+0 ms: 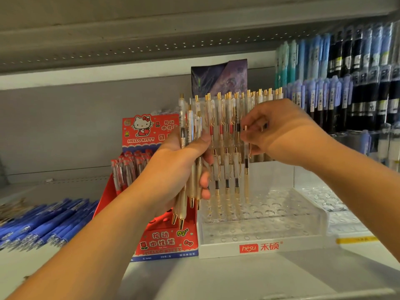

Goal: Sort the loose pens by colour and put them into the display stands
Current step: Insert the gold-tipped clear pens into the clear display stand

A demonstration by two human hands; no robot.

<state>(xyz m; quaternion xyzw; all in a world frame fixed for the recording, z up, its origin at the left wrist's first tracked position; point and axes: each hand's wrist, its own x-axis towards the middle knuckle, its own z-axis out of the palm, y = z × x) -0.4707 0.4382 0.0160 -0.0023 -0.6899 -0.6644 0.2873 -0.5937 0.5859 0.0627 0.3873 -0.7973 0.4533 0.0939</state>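
Observation:
My left hand (184,167) grips a bundle of clear pens with gold tips (187,152), held upright in front of the stand. My right hand (277,131) pinches one clear pen (246,167) near its top, its tip down over a hole in the middle row of the clear tiered display stand (266,221). Three black-ink pens (226,182) stand in that row to the left of it. The back row (220,118) holds several pens, some with red ink and some with black.
A red Hello Kitty pen box (151,161) stands left of the stand. Loose blue pens (43,221) lie on the shelf at far left. Racks of blue and black pens (346,83) fill the right side. A second clear stand (320,198) sits behind on the right.

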